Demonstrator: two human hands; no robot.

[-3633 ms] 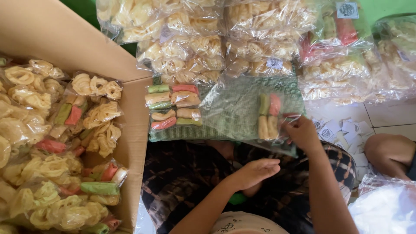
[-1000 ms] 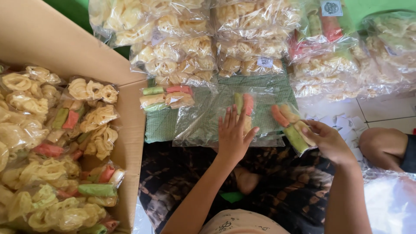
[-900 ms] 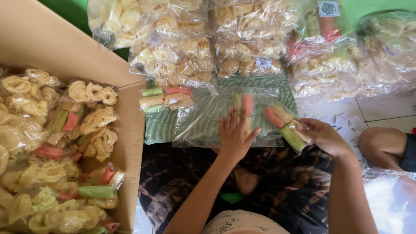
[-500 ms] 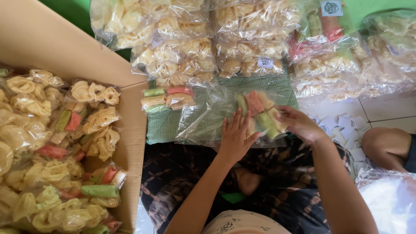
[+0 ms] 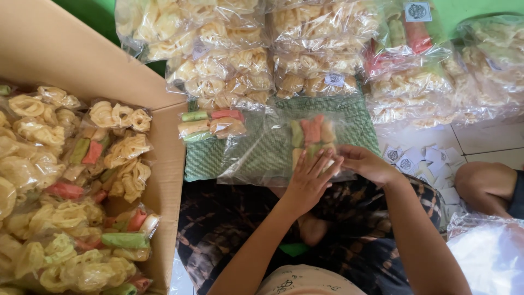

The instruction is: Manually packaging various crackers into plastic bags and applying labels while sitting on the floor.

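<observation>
A clear plastic bag (image 5: 262,158) lies on a green woven cloth (image 5: 355,117) in front of my lap. Several green, pink and cream cracker sticks (image 5: 312,131) sit inside the bag at its right end. My left hand (image 5: 308,183) lies flat on the bag with fingers stretched over the lower sticks. My right hand (image 5: 367,164) is at the bag's right edge, fingers curled on the plastic and touching my left fingertips. A second small bag of coloured sticks (image 5: 212,123) lies to the left on the cloth.
A cardboard box (image 5: 164,186) at left is filled with packets of curly yellow crackers. Stacked cracker packets (image 5: 327,49) line the back. Small paper labels (image 5: 426,161) lie on the tiled floor. Another person's knee (image 5: 486,186) and a plastic sack (image 5: 491,257) are at right.
My right hand carried a handful of coloured sticks leftward from beside the bag; they now sit in the bag's right end. Both hands have closed together on it.
</observation>
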